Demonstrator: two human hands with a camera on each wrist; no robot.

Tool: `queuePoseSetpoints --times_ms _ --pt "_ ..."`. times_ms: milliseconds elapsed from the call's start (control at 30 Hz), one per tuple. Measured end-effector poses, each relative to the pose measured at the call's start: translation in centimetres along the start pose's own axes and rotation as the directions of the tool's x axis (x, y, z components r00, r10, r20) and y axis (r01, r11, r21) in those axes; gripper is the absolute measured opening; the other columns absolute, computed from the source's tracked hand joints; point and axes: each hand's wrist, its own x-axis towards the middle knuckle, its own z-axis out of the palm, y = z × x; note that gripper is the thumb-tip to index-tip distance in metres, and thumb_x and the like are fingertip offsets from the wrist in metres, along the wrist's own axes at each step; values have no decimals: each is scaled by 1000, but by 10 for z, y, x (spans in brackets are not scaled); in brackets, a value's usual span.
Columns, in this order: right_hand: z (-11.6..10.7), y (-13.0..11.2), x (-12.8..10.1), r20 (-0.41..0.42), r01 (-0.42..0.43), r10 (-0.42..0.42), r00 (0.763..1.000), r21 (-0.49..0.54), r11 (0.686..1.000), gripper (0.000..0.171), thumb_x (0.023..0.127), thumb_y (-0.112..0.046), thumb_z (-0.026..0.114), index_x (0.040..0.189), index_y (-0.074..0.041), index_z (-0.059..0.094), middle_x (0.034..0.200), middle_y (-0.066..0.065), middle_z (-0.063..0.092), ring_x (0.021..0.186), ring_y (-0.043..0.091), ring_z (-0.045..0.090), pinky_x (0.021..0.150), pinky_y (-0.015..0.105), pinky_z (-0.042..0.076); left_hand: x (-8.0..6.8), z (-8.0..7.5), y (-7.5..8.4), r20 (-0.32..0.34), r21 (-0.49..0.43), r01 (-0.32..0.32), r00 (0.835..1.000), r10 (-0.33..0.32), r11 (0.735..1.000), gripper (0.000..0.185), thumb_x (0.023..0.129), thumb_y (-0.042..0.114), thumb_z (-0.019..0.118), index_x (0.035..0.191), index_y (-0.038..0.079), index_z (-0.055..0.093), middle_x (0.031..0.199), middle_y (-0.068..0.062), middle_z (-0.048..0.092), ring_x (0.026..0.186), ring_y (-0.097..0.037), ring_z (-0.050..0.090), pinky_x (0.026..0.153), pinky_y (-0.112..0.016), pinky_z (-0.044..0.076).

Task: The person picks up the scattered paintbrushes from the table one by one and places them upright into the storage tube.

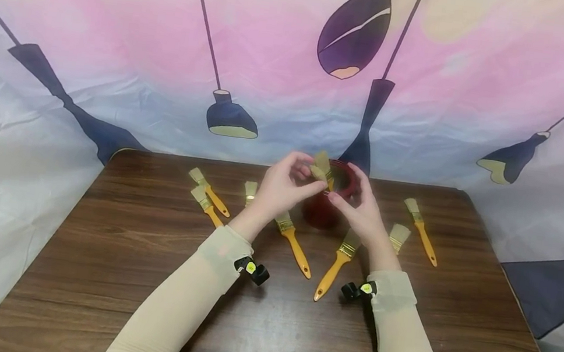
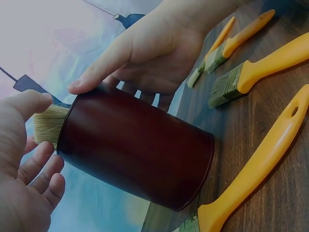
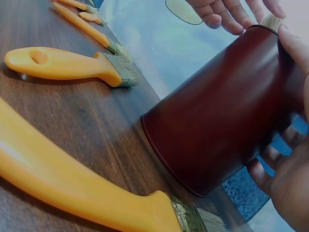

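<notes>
A dark red cylindrical cup [image 1: 321, 213] stands upright near the back of the table. My right hand [image 1: 365, 209] holds it from the right, the thumb at the rim and the fingers round its far side. At the cup's mouth my left hand [image 1: 280, 186] pinches a paintbrush [image 1: 322, 162] by its pale bristles. These bristles [image 2: 47, 126] poke out above the rim in the left wrist view, between the left thumb and fingers. The brush's handle is mostly hidden inside the cup.
Yellow-handled paintbrushes lie about the cup: a pair [image 1: 211, 208] at left, one [image 1: 296, 250] in front and another [image 1: 331, 273] beside it, one [image 1: 426, 240] at far right. Others are partly covered by my arms. A patterned cloth [image 1: 290, 106] hangs behind the wooden table [image 1: 141, 288].
</notes>
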Motion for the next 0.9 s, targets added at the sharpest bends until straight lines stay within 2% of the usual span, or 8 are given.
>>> queuePoseSetpoints --times_ms 200,333,500,733,900 --pt "0 0 1 -1 18 -18 1000 6 1000 85 101 -23 80 171 -25 32 166 8 44 134 35 55 130 54 29 -1 -1 -1 -20 4 -17 1000 17 1000 49 93 35 88 134 14 68 110 -2 73 101 -19 70 92 -43 60" --pt "0 0 0 1 10 -10 1000 12 1000 85 101 -23 80 171 -25 32 167 8 44 141 32 52 130 54 29 -5 -6 -3 -15 -26 1 1000 -2 1000 49 94 33 88 135 14 67 112 -2 73 101 -20 70 91 -45 60" --pt "0 0 0 -6 11 -11 1000 -3 1000 85 101 -23 80 171 -25 33 168 8 43 148 30 48 130 54 29 -12 -20 -9 -3 -35 21 1000 -22 999 51 95 28 86 138 10 66 117 -9 74 103 -23 71 92 -46 59" --pt "0 -2 -1 -21 11 -11 1000 -21 1000 84 100 -21 81 170 -23 35 168 8 42 153 27 44 130 51 29 -29 -56 -25 -37 -26 47 998 -48 999 50 95 22 85 138 4 65 122 -19 73 104 -29 72 94 -45 60" --pt "2 -5 -2 -31 5 -6 999 -46 999 85 100 -23 82 170 -23 34 169 8 41 157 26 40 129 53 31 -46 -90 -43 -94 -9 71 993 -72 997 48 96 15 84 137 1 64 123 -24 72 106 -32 71 90 -31 59"
